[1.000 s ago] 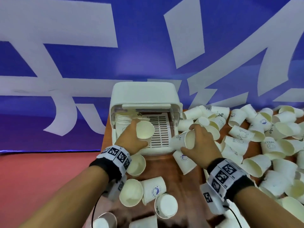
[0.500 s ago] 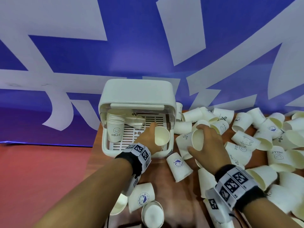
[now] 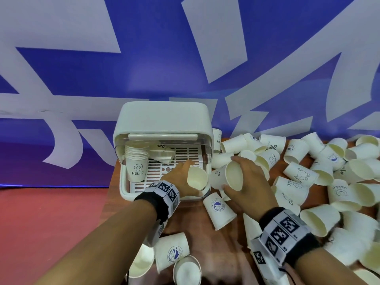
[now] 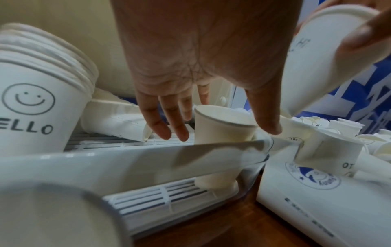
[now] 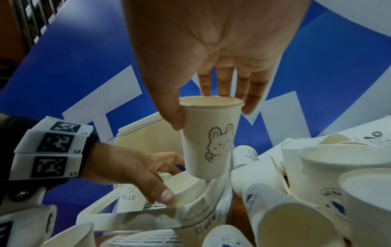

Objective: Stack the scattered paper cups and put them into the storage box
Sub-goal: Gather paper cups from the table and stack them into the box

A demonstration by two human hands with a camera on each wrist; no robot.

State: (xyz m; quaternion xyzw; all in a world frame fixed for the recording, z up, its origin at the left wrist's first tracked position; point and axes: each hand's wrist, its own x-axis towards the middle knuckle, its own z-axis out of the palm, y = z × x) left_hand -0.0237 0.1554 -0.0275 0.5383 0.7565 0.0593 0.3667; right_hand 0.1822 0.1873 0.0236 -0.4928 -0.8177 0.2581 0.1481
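At the front right corner of the storage box [image 3: 164,118], your left hand [image 3: 181,179] grips a plain paper cup [image 3: 197,177], thumb on one side of the wall and fingers on the other. The left wrist view shows the cup base resting on the slatted floor inside the box, just behind the clear front wall, so this cup appears to serve as the seat for a new stack. Just right of the box, your right hand [image 3: 248,179] is clamped on a rabbit-print cup [image 5: 208,142], thumb and fingertips pinching near the rim. It is held base-down above the left-hand cup, an orientation that suits nesting one into the other. Keep the lower cup steady while the upper one descends.

At the back left of the box, a finished stack with a HELLO cup [image 3: 135,167] stands upright; beside it, one loose cup [image 3: 162,155] lies on its side. Right of the box, many scattered cups [image 3: 298,175] cover the counter [image 3: 232,254], so most of the task remains.
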